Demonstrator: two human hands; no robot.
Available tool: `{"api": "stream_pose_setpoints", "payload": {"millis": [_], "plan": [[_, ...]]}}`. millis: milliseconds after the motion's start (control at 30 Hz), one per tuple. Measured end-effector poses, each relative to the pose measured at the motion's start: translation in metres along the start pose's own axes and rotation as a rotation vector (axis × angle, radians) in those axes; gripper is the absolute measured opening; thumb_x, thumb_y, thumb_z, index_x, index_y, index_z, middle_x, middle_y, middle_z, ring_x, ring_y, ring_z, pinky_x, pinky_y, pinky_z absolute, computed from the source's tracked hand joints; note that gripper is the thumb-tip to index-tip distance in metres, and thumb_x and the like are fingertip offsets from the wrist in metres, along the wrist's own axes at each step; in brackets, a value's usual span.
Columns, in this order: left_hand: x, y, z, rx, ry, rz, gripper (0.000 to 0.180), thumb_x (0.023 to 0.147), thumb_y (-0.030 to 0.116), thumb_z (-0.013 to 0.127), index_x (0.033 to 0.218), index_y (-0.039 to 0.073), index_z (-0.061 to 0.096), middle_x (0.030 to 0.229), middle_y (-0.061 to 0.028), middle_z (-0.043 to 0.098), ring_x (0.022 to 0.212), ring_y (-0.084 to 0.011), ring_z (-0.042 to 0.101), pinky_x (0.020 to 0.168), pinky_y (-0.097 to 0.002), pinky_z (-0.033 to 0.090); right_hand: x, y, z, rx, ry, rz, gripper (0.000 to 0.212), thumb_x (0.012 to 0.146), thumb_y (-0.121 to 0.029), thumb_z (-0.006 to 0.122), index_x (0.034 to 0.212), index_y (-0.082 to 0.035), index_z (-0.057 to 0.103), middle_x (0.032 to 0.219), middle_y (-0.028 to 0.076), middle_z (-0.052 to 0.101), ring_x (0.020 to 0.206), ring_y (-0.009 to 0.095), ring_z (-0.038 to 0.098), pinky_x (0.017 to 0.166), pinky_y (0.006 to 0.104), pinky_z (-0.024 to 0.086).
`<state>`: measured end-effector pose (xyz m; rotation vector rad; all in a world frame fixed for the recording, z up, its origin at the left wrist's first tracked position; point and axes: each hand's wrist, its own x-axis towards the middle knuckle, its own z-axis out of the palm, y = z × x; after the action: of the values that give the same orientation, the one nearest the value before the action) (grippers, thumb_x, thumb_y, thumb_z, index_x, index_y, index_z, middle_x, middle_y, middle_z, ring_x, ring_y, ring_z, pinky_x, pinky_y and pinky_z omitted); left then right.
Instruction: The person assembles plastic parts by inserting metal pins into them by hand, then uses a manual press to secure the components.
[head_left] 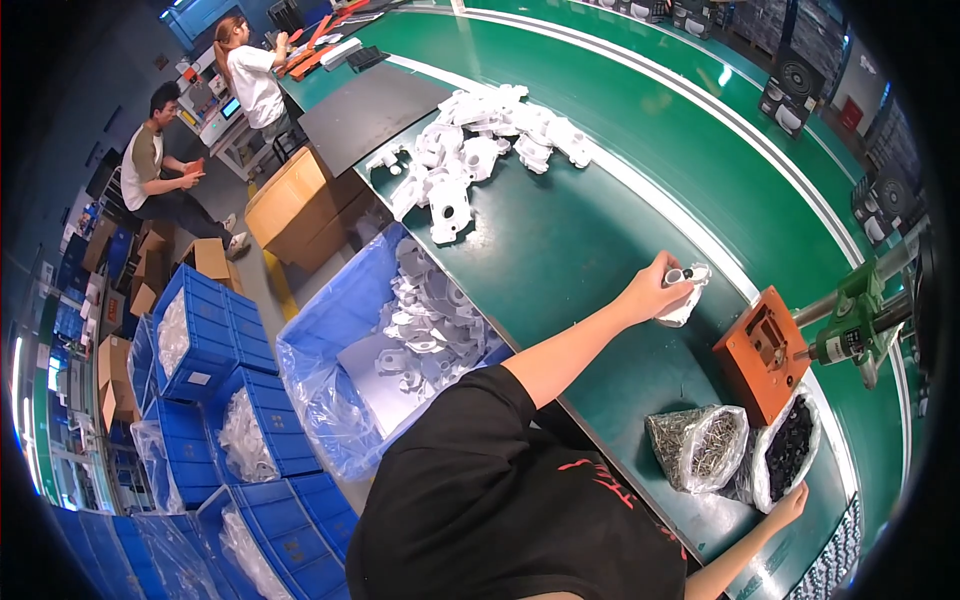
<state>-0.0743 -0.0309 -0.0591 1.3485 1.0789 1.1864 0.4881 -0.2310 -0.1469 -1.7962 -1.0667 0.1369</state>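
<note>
My left hand (648, 292) is closed round a white plastic housing (686, 306) with a round opening, held above the green bench. A dark spot shows at the opening's edge. My right hand (787, 509) is by the lower rim of a clear bag of small black parts (790, 447), its fingers drawn together; whatever may be between them is too small to make out. Beside that bag stands another bag full of metal screws (714, 447). An orange fixture block (764, 355) with a shaped recess sits just right of the white housing, under a green press (850, 335).
White housings (450, 208) lie heaped at the bench's far left, near a dark mat (370, 112). A lined blue bin (335, 310) with more parts adjoins the bench. Blue crates (265, 425) are stacked left. Two people work at the back left. A green conveyor (680, 90) runs beyond.
</note>
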Motion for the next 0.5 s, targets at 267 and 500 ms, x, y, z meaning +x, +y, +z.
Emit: {"api": "stream_pose_setpoints", "payload": {"millis": [267, 500], "plan": [[-0.002, 0.0, 0.0, 0.045, 0.014, 0.036, 0.058, 0.075, 0.037, 0.073, 0.108, 0.0, 0.044, 0.092, -0.0174, 0.062, 0.086, -0.0221, 0.062, 0.077, -0.0325, 0.048, 0.001, 0.007, -0.001, 0.012, 0.014, -0.005, 0.029, 0.095, -0.021, 0.047, 0.102, 0.003, 0.062, 0.089, 0.002, 0.06, 0.079, 0.011, 0.051, 0.073, 0.0241, 0.042], [-0.001, 0.002, 0.001, 0.078, 0.083, 0.026, 0.061, 0.07, 0.031, 0.078, 0.11, 0.001, 0.043, 0.093, -0.017, 0.06, 0.085, -0.0249, 0.062, 0.075, -0.0339, 0.049, 0.0, 0.007, -0.001, 0.026, 0.009, 0.047, 0.029, 0.095, -0.021, 0.047, 0.103, 0.002, 0.062, 0.087, 0.0, 0.058, 0.074, 0.009, 0.048, 0.067, 0.0218, 0.04]]}}
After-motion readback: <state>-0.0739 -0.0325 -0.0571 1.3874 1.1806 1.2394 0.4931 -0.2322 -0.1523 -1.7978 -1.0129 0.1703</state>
